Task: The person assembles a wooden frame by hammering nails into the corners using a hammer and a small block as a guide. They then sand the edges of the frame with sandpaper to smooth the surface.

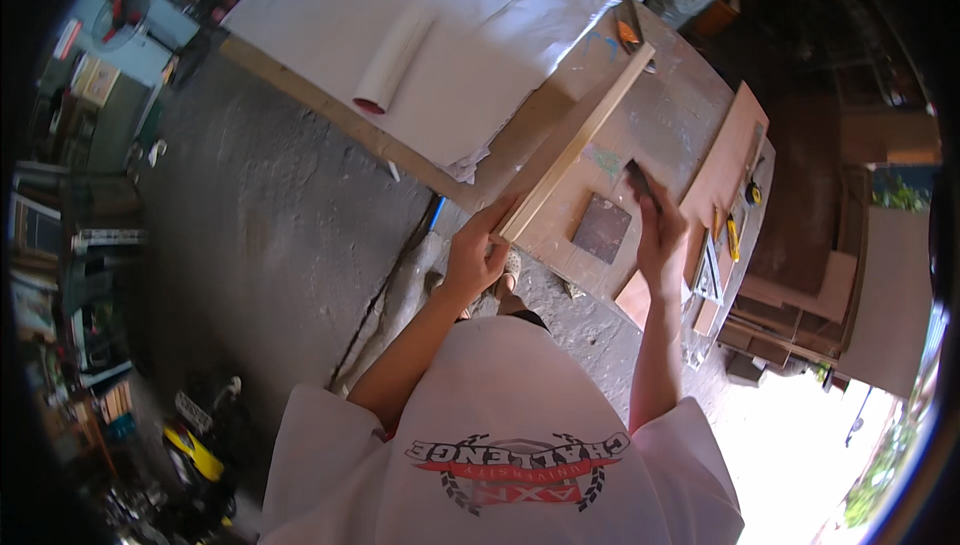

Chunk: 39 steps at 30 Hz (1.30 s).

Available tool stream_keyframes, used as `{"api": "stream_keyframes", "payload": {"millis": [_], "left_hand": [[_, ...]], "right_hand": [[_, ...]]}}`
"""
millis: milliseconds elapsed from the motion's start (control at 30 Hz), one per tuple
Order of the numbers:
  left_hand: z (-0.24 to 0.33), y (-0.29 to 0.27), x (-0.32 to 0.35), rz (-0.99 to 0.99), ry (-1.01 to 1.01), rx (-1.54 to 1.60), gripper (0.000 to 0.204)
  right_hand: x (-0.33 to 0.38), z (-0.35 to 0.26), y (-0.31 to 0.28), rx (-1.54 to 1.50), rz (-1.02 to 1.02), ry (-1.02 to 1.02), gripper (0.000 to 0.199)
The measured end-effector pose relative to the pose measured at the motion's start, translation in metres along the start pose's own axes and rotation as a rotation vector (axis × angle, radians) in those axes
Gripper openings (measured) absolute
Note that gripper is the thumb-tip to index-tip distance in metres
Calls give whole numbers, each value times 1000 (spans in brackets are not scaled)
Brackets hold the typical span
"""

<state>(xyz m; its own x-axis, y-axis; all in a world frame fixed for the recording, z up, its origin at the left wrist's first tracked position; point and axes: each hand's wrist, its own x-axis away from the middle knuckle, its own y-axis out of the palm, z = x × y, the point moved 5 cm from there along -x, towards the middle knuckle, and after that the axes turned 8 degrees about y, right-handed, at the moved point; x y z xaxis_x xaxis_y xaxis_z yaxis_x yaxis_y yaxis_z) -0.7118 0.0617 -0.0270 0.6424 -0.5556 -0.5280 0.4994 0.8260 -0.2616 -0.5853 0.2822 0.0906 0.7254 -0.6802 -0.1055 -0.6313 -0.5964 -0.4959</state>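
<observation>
left hand, fingers curled and closed over the near end of a long pale wooden strip; the strip runs away from this hand, up and to the right across the workbench, its far end beside an orange-handled tool. right hand, fingers drawn together and pinching a small dark flat piece that stands up from its fingertips; whether the piece touches the bench surface cannot be told. between the two hands, just left of the right hand, a dark square sheet lies flat on the bench. right of the right hand, a reddish-brown board rests on the bench edge, and beyond it, along the edge, lie a yellow-handled tool and a yellow tape measure. beyond the left hand, further up the bench, a large white paper sheet is spread out with a rolled white tube lying on it. below both hands, grey concrete floor and the person's white shirt.
</observation>
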Motion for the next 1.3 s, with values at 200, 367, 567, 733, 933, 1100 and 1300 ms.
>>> {"api": "stream_keyframes", "payload": {"millis": [200,367,567,733,933,1100,1300], "left_hand": [[11,-3,0,34,-214,65,48],[6,-4,0,1,-356,116,50],[4,0,4,47,-236,54,57],[2,5,8,56,-160,43,68],[-4,13,13,41,-155,35,76],[-2,12,12,55,-132,17,71],[-8,10,10,129,-137,39,63]], "right_hand": [[-75,-4,36,659,-104,-680,46],[-78,2,56,661,-162,-705,51],[-8,-7,84,612,-270,-675,63],[7,0,82,726,-265,-783,60],[-67,35,41,932,-116,-618,62],[-70,27,40,833,-171,-694,59],[15,-10,89,670,-206,-716,46]]}}
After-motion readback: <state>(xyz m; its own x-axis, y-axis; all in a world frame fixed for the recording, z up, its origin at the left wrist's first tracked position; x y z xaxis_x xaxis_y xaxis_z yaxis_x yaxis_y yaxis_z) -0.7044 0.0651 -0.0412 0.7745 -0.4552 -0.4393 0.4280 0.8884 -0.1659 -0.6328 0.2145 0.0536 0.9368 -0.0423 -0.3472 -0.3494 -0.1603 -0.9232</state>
